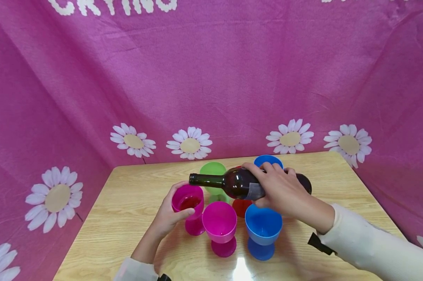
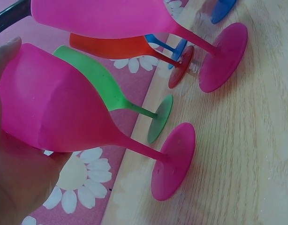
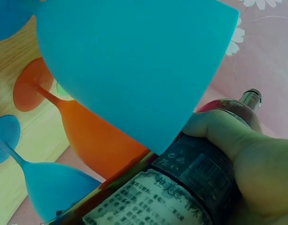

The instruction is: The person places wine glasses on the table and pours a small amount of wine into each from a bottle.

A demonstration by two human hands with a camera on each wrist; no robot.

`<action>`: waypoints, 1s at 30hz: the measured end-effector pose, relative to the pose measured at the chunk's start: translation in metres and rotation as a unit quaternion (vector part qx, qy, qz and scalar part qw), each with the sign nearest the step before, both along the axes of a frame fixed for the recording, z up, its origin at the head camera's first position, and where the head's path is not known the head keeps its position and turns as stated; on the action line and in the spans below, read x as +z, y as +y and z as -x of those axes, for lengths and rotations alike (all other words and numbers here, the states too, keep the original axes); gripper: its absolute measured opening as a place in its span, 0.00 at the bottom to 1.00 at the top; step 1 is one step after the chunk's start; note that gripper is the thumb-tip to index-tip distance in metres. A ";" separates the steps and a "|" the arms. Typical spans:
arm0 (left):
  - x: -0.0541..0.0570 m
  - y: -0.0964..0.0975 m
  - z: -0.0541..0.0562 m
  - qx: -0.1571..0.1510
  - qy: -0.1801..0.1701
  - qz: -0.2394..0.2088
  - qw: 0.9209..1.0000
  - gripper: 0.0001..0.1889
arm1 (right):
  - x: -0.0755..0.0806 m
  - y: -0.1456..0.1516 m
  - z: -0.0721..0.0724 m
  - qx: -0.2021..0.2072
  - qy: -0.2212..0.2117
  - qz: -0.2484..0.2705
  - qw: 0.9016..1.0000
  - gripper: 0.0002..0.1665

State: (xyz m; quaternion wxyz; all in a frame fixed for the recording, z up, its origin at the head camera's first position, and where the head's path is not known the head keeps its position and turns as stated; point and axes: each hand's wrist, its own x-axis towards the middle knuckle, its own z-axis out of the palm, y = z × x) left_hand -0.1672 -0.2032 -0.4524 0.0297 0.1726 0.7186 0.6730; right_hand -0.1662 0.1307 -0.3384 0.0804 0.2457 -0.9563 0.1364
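Right grip curls firmly round a bottle tipped over the pink goblet clasped in the left grip. Red liquid already lies inside; the blue goblet just beside the right grip looks unfilled, so pouring seems partway.

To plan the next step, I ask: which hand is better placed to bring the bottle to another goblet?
Probably the right hand: it grips the dark bottle by its body, and the nearer blue goblet stands close by. The left hand holds a pink goblet, so it seems less free.
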 end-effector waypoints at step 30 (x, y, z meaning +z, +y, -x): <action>-0.002 -0.002 0.002 0.003 -0.004 0.003 1.000 0.41 | -0.017 0.043 -0.016 0.014 -0.033 0.192 0.981 0.57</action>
